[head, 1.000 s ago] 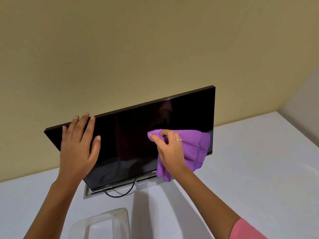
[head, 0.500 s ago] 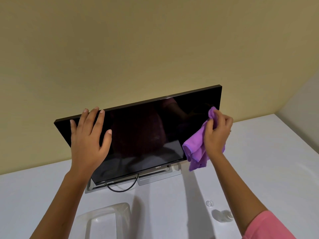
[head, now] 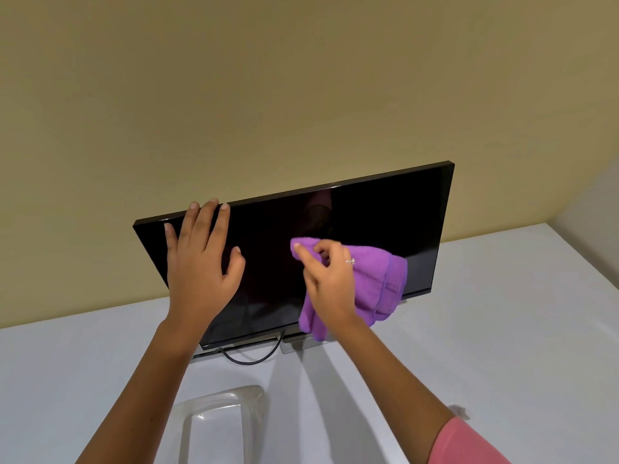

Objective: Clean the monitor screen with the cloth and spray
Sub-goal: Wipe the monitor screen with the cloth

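Note:
A black monitor [head: 385,222] stands tilted on a white table, its screen dark and glossy. My left hand [head: 201,266] lies flat on the screen's upper left part, fingers spread and reaching the top edge. My right hand [head: 330,283] presses a purple cloth [head: 378,279] against the middle of the screen, fingers pinched into the cloth's upper corner. The rest of the cloth hangs to the right and below my hand, over the lower bezel. No spray bottle shows in this view.
A clear plastic container [head: 217,420] sits on the white table [head: 502,313] near me, between my arms. A black cable [head: 254,358] loops under the monitor's base. A beige wall rises behind; a second wall meets it at the right.
My right hand has swept the cloth from the screen's right edge back to the middle. My left hand stays flat on the upper left of the screen. The view has shifted a little.

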A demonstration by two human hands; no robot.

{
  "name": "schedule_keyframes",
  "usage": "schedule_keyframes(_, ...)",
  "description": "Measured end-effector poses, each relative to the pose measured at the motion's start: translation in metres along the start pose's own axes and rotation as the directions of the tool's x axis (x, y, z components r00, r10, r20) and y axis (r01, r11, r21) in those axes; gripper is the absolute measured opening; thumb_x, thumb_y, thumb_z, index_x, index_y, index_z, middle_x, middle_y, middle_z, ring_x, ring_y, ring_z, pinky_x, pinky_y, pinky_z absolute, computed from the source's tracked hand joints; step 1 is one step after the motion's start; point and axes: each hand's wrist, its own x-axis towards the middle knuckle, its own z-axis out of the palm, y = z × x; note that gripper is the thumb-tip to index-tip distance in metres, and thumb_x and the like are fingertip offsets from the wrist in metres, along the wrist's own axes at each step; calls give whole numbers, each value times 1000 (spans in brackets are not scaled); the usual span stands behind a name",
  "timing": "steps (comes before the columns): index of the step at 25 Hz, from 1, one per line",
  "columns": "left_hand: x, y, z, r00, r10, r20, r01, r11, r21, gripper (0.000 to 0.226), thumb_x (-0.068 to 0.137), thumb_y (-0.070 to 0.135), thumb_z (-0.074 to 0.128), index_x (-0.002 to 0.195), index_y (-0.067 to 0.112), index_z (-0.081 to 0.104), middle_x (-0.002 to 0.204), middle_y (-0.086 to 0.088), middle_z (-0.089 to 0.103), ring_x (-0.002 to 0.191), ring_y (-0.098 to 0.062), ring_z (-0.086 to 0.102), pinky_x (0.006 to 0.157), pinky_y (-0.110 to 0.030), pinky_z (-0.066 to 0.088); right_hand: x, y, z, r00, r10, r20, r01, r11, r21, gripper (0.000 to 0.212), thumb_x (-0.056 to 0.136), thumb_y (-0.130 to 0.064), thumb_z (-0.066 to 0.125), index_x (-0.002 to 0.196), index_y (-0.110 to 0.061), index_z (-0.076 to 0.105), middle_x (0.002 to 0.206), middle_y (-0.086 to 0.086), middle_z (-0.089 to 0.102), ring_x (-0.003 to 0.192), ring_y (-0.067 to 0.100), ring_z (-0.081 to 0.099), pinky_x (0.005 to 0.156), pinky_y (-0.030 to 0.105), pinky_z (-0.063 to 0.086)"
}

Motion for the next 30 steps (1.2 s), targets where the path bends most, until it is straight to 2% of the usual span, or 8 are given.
schedule_keyframes(3,-1,0,2,1000,10,8,-10,1000,7,63,83,25,48,143,10,36,149,-12,38,142,-33,25,111,-61,18,-24,13,11,996,72,60,-69,997,-41,29,94,-37,52,111,-18,64,102,-6,51,88,2,43,73,18,43)
schedule_keyframes(6,-2,0,4,1000,17,21,-17,1000,4,67,82,25,50,145,10,33,150,-12,35,143,-33,23,111,-61,18,-36,27,-2,992,81,96,-71,992,-107,26,85,-6,66,110,-11,65,103,4,54,89,16,52,72,20,45)
schedule_keyframes(9,-2,-1,5,999,23,31,-23,1000,17,68,81,25,51,145,10,33,151,-13,35,143,-34,23,111,-61,19,-34,41,-17,979,193,-61,-198,977,-78,29,84,2,63,111,-10,63,103,9,53,88,26,55,70,29,48)
schedule_keyframes(12,-1,-2,4,999,31,44,-32,999,29,68,81,25,51,145,10,33,151,-13,35,143,-33,23,111,-60,18,-15,46,-28,912,329,-244,-331,943,33,29,90,-2,57,117,-10,60,105,6,50,88,19,55,72,34,53)
schedule_keyframes(17,0,-3,1,997,35,66,-38,999,39,67,81,25,49,144,10,34,151,-12,36,142,-33,25,111,-61,19,33,14,-22,888,224,-402,-221,974,54,35,89,-3,55,122,-13,60,105,4,47,90,17,50,77,29,46)
schedule_keyframes(25,-1,-30,-11,989,100,108,-105,993,46,70,81,16,45,148,8,27,153,-10,34,144,-29,24,113,-58,11,-1,-46,41,987,-135,-88,120,980,-159,49,74,11,63,118,-13,67,101,17,59,84,32,54,66,39,48)
schedule_keyframes(29,-6,-66,-25,988,105,115,-114,991,72,63,85,17,45,145,6,33,153,-13,34,143,-32,26,112,-59,15,-30,-28,43,996,70,53,-64,992,-107,27,89,-15,62,115,-17,66,108,5,57,95,22,54,75,42,53)
schedule_keyframes(30,-9,-73,-27,987,111,114,-119,990,70,62,86,17,44,145,5,32,153,-13,34,143,-32,26,112,-59,16,-34,-24,40,995,102,18,-100,990,-96,27,88,-10,63,114,-15,65,108,6,56,94,22,54,74,42,53)
